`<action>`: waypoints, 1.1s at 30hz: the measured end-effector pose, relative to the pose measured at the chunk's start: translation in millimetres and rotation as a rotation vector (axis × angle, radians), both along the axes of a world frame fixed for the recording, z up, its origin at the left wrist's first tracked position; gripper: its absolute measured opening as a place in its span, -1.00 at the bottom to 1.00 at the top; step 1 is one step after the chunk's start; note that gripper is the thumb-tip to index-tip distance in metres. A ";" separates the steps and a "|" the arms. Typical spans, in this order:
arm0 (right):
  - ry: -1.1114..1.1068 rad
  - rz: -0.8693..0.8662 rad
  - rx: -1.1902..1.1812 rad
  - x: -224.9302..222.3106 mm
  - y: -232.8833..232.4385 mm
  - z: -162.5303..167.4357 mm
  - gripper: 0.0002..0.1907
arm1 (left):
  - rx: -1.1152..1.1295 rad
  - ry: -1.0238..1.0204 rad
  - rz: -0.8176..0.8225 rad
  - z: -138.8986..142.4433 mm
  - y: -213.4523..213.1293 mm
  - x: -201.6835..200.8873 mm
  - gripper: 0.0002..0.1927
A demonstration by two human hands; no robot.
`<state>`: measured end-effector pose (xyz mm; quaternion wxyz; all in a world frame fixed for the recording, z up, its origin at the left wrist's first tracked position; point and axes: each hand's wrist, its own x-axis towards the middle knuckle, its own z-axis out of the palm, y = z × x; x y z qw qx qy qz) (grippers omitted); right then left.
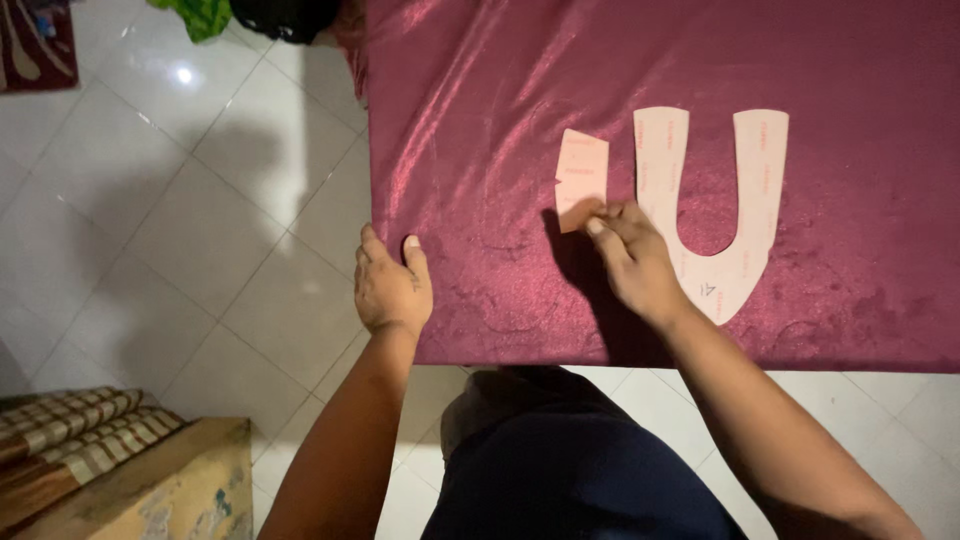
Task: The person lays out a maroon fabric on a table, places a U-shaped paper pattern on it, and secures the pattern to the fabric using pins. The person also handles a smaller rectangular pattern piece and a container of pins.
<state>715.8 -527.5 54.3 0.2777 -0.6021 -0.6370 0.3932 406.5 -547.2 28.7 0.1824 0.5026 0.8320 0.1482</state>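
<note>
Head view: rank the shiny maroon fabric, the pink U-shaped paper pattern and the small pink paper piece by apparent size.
1. Shiny maroon fabric, largest by far.
2. Pink U-shaped paper pattern.
3. Small pink paper piece, under the right hand's fingertips.

Single head view, looking steeply down, close over maroon cloth (650,60) edge and white tiled floor (150,200).

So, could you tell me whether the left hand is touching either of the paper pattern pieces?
No, the left hand rests on the maroon fabric near its edge, apart from both paper pieces.
</note>
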 end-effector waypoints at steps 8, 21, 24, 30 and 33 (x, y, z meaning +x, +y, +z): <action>0.552 -0.016 -0.612 -21.1 -71.7 -22.3 -0.61 | -0.052 -0.017 0.001 -6.4 0.1 -6.9 -0.21; 0.449 0.030 -0.361 -43.2 -91.6 -28.3 -0.86 | -0.043 -0.037 0.006 -3.4 0.0 -7.9 -0.23; 0.344 0.046 -0.228 -47.8 -92.7 -27.5 -0.88 | -0.041 -0.031 0.005 -4.6 -0.3 -7.9 -0.23; 0.246 0.094 -0.062 -54.8 -91.4 -23.4 -0.91 | -0.055 -0.040 0.001 -6.1 0.0 -9.4 -0.23; 0.167 0.196 0.015 -55.6 -91.9 -21.0 -0.94 | -0.068 -0.046 0.003 -6.4 0.4 -10.0 -0.23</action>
